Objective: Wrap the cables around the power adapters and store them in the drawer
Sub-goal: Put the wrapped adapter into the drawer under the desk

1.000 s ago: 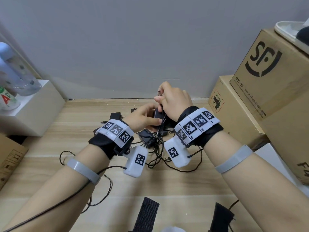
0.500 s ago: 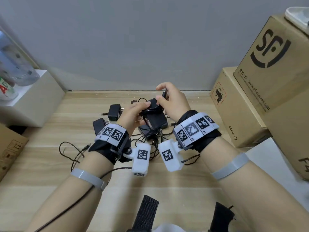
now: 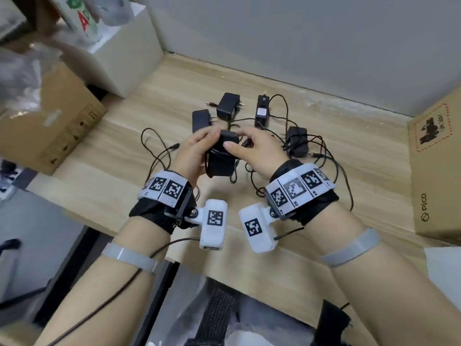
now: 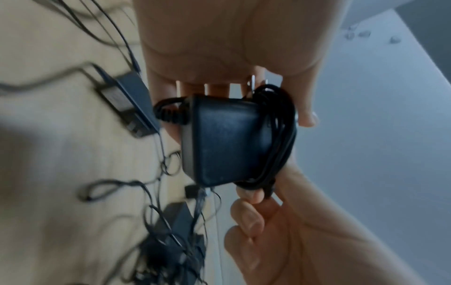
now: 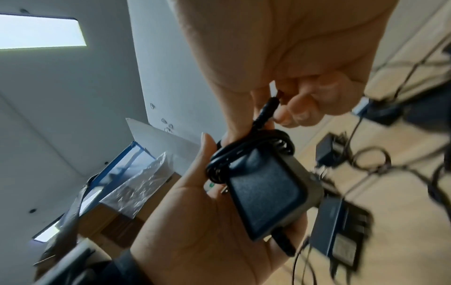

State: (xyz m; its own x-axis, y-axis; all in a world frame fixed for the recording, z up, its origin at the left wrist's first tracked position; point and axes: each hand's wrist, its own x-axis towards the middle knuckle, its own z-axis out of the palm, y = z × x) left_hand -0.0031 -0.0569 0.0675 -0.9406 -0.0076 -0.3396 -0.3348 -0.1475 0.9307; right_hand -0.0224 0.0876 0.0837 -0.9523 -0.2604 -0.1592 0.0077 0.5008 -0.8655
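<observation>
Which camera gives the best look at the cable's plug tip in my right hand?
The right wrist view: the plug tip sits pinched in the right hand, close up. The left wrist view shows it mostly hidden by fingers; the head view shows only a small dark end.

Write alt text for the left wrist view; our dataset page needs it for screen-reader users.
A left hand holds a black power adapter with its cable coiled around one end, while the right hand pinches the cable's loose tip below it. Behind them, blurred, more adapters and tangled cables lie on a light wooden tabletop.
</observation>
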